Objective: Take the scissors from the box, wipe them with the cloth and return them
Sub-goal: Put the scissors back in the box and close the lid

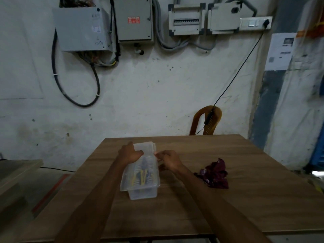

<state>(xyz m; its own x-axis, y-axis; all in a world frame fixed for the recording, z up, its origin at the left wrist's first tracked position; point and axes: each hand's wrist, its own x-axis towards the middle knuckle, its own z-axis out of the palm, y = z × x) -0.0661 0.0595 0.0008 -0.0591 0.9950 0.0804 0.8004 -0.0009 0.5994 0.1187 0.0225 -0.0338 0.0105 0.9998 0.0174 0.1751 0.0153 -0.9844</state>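
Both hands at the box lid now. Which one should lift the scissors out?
Probably right. The left hand grips the lid at the box far end; the right hand sits beside the scissors, nearer the cloth.

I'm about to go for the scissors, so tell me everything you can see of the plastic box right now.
The plastic box is a clear, rectangular container standing on the wooden table, long axis running away from the person. A clear lid sits at its far end. Scissors with yellow handles show blurrily through it. The left hand grips the far left rim; the right hand holds the right edge. A maroon cloth lies apart, to its right.
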